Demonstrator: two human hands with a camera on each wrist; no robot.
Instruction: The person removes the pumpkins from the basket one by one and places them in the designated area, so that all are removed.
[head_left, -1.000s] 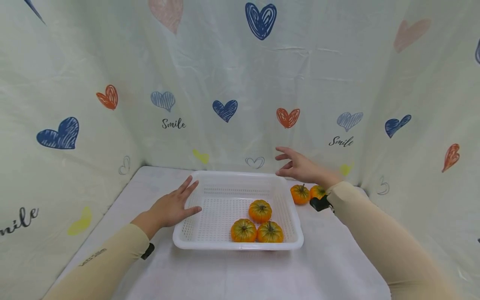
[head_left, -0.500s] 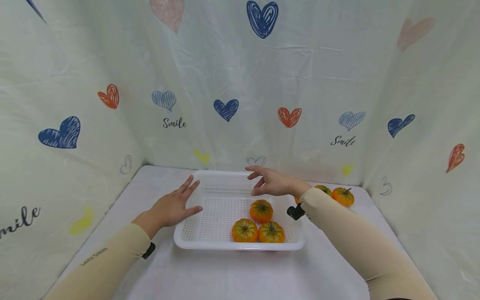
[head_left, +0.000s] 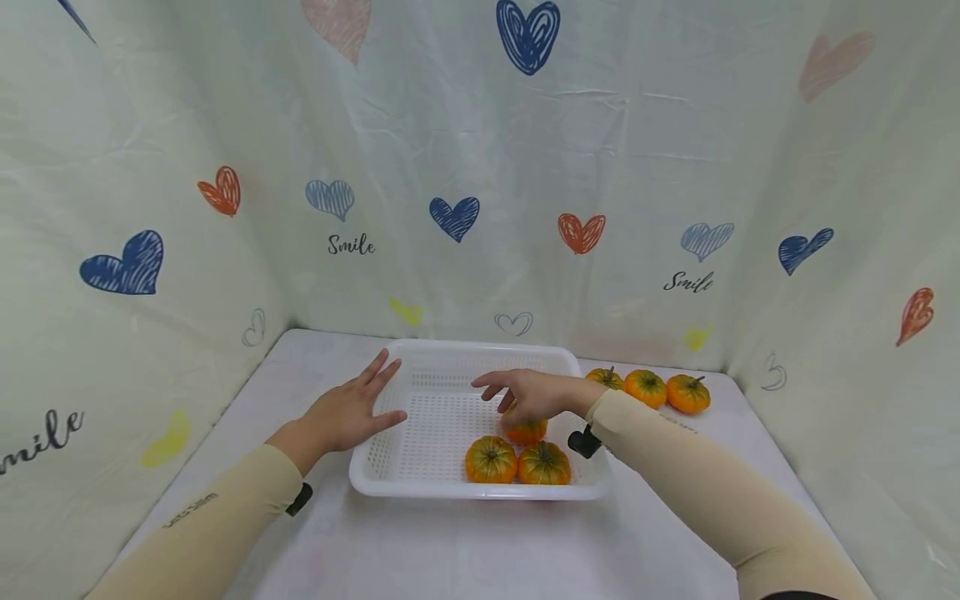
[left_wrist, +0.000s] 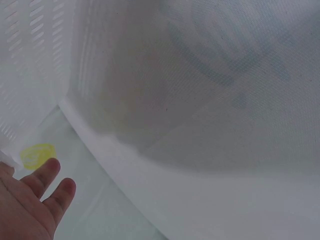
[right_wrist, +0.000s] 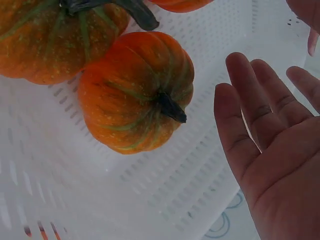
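My left hand [head_left: 341, 414] rests on the left rim of a white slotted plastic basket [head_left: 480, 492], fingers spread. The left wrist view shows two of its straight fingertips [left_wrist: 62, 192] beside the basket. Over the basket's right half is my right hand [head_left: 528, 393], holding nothing. It partly hides the rear one of three small orange-green pumpkins [head_left: 527, 432] inside. The other two, a left pumpkin [head_left: 491, 460] and a right pumpkin [head_left: 544, 463], sit by the front wall. In the right wrist view, straight fingers stand apart from a stemmed pumpkin [right_wrist: 137, 95].
Three more pumpkins stand in a row on the white-covered table [head_left: 450, 550], right of the basket: a partly hidden one [head_left: 604, 377], a middle one [head_left: 646, 388] and an outer one [head_left: 687, 394]. A curtain with printed hearts [head_left: 480, 142] encloses the back and sides.
My right hand has come from above the right-hand row leftward and down over the basket, uncovering that row. The left hand stays at the rim, and the basket and pumpkins keep their places.
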